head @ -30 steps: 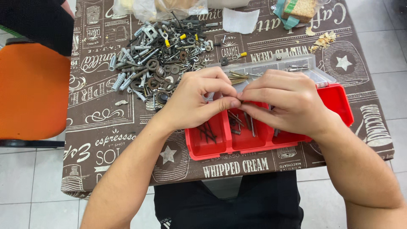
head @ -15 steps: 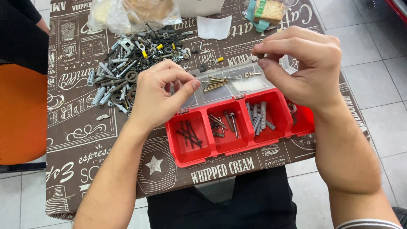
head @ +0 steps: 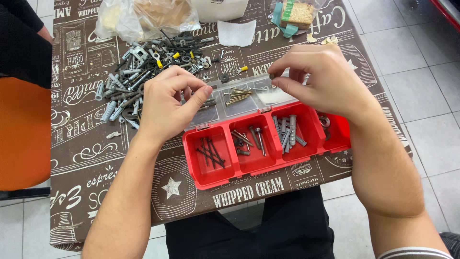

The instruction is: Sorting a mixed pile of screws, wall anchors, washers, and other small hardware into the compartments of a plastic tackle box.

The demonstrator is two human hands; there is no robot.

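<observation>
A: What are you working on, and where?

B: You sit at a small table (head: 96,158) under a brown printed cloth, on a pale tiled floor (head: 407,57), with an orange chair (head: 21,134) to your left. A red compartment box (head: 215,175) lies at the near edge, its clear lid (head: 239,103) open behind it. A heap of loose screws and plugs (head: 139,72) lies beyond your left hand.

A: And your hands?

B: Your left hand (head: 167,105) hovers over the box's left end, fingers curled, thumb pressed to forefinger; whether anything is between them, you cannot tell. Your right hand (head: 321,79) is raised above the lid, thumb and forefinger pinching a small dark piece (head: 271,76), the other fingers bent
</observation>
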